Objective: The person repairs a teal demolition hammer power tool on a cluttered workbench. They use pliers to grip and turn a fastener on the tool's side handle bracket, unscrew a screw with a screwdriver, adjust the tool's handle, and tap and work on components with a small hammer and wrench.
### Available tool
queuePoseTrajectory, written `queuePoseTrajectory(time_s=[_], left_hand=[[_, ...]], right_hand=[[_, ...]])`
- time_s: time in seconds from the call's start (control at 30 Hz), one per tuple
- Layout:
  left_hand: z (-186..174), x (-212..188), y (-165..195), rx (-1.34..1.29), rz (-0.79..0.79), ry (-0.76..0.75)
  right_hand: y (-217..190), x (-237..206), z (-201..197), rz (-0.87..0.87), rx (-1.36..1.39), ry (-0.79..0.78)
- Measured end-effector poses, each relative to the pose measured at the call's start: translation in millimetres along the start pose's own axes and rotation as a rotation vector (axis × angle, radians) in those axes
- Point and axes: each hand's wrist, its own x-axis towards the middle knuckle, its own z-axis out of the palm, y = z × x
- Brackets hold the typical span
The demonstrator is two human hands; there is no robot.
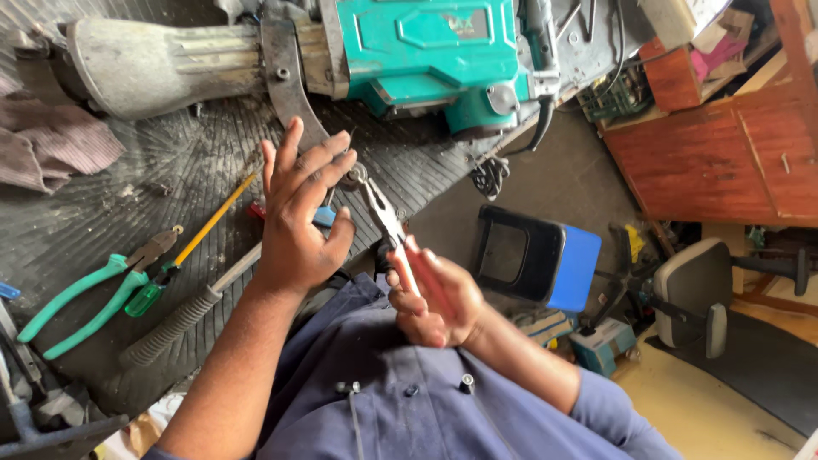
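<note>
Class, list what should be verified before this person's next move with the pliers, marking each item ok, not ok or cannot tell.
1. Right hand grips the red-handled metal pliers: ok.
2. Plier tips meet the small metal ring: ok; whether they are clamped on it, cannot tell.
3. Left hand is clear of the tips: not ok, its open fingers are right beside them.
4. Teal and grey demolition hammer lies flat on the black ribbed rubber mat: ok.
5. Hammer is unplugged: cannot tell.
6. Green-handled pliers lie on the mat nearby: ok.
</note>
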Motion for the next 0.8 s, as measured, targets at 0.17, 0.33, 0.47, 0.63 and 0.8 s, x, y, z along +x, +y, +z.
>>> queuePoseTrajectory(time_s=[0.17, 0.33, 0.47, 0.63, 0.8], left_hand=[[-9.6, -0.8, 0.9, -0.019, -0.021, -0.029], [-8.7, -1.5, -1.2, -0.014, -0.024, -0.018], [-6.7, -3.0, -1.8, -0.013, -0.022, -0.01], [-7.1, -4.4, -2.2, -0.025, -0.023, -0.006], [-6.4, -4.9, -4.7, 0.012, -0.013, 0.007]], right_hand=[[3.5, 6.4, -7.5, -0.117, -0.31, -0.212], [-10.1, -13.6, -1.5, -0.162, -0.625, 0.251], [-17.4, -19.3, -0.1, -0.022, -0.418, 0.077], [-8.0, -14.7, 0.3, -0.156, -0.799, 0.394], [3.1, -23.0, 13.6, -0.612, -2.192, 0.712]])
